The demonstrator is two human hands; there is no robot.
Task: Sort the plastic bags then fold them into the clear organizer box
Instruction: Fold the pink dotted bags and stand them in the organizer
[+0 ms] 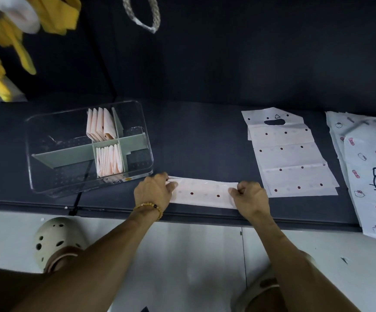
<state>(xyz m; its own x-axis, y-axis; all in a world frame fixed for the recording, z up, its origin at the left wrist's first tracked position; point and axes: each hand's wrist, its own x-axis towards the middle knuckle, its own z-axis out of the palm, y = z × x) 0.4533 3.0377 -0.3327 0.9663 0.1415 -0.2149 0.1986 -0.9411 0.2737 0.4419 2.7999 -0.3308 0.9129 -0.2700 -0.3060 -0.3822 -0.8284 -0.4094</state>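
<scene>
Off to the far right, a white bag printed with cartoon cats and pink bows [371, 167], hanging over the shelf's front edge. Beside it, a flat pale bag with dark dots [290, 154], handle hole at its far end, creased across in bands. Up top, yellow gloves [0, 41] and a braided loop [147, 16], blurred, perhaps hanging. Below, pale tiles and two beige clogs [56, 239].

On the dark shelf [193, 136], nothing between the hands and the clear box [88, 147], which stood to the left with grey-green dividers [70, 154] and two middle compartments packed with folded pink bags [106, 145] on edge.

Near the shelf's front edge, just right of the box, a long narrow folded strip of pale pink dotted bag [205, 194]. Left hand [153, 192] laid over its left end, fingers curled onto the edge. Right hand [250, 197] pinched the right end, fingers bent tight. Beaded bracelet [148, 207] on the left wrist.
</scene>
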